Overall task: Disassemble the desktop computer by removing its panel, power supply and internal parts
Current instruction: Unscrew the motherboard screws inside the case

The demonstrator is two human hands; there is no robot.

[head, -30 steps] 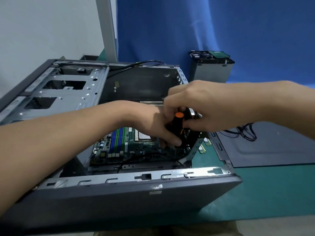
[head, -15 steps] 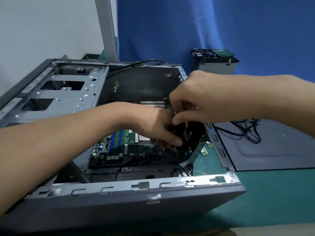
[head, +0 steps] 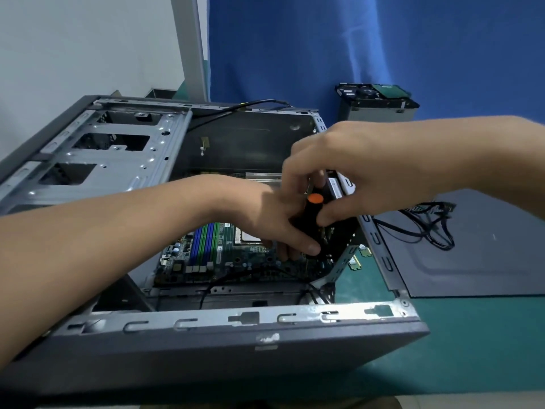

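Both hands on screwdriver (head: 315, 202) inside open computer case (head: 236, 349).
Right hand (head: 348, 169) pinches the orange-capped handle, left hand (head: 274, 219) grips it lower down, over the motherboard (head: 224, 255); case lies on green mat (head: 472, 349).

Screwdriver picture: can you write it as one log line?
left hand: holds screwdriver low | right hand: grips it near top | motherboard: in case | case: open

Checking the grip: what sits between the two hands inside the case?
Head view: a black, orange-capped screwdriver, held by left hand and right hand.
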